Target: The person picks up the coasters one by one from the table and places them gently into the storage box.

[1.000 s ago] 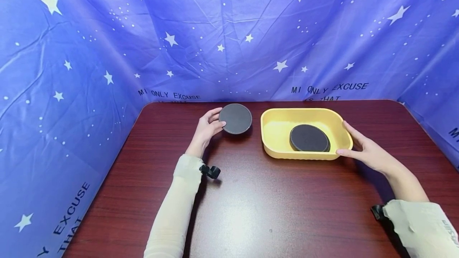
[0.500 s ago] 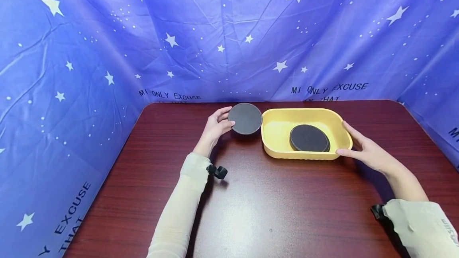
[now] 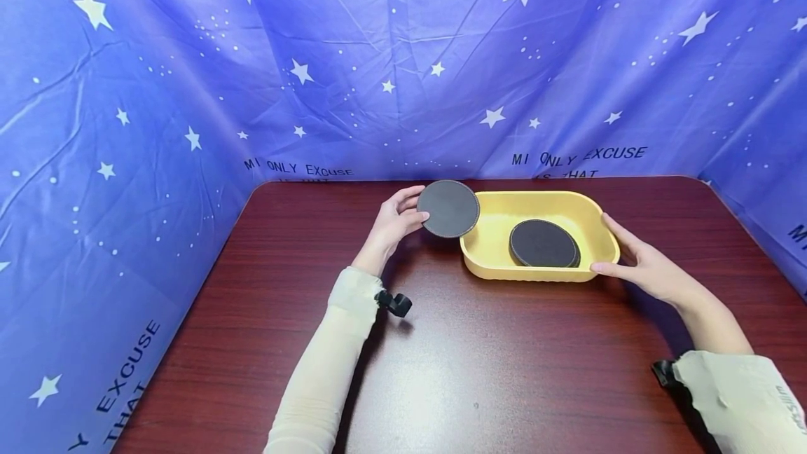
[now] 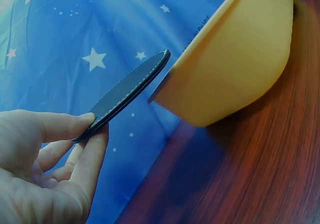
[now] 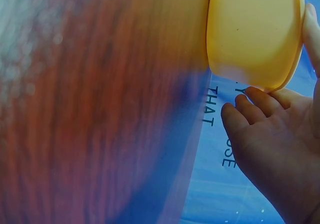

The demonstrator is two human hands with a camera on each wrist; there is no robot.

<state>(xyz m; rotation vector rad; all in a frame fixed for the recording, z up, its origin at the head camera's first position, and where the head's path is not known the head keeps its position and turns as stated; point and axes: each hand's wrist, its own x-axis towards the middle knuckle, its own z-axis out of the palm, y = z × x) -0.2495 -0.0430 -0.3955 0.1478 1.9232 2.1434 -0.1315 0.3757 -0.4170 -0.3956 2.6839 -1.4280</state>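
Note:
Thumb and fingers of my left hand (image 3: 392,226) pinch a round black coaster (image 3: 449,209) by its left edge. White stitching runs around its rim in the left wrist view, where the coaster (image 4: 127,94) is tilted, its far edge raised near the basin's rim. In the head view it overlaps the left end of a yellow plastic basin (image 3: 498,273). Another dark round coaster (image 3: 544,243) lies inside the basin, toward its front right. My right hand (image 3: 652,268) holds the basin's right end, thumb at the near corner and fingers along the end wall.
A dark red wood-grain table (image 3: 479,356) carries the basin near its back edge. Behind and at both sides hangs a blue curtain (image 3: 391,62) with white stars and printed words. A black wrist mount (image 3: 394,303) sticks out from the left sleeve, close above the table.
My left hand has carried the coaster rightward, from beside the basin to where it overlaps the basin's left rim. The right hand and the basin have stayed in place.

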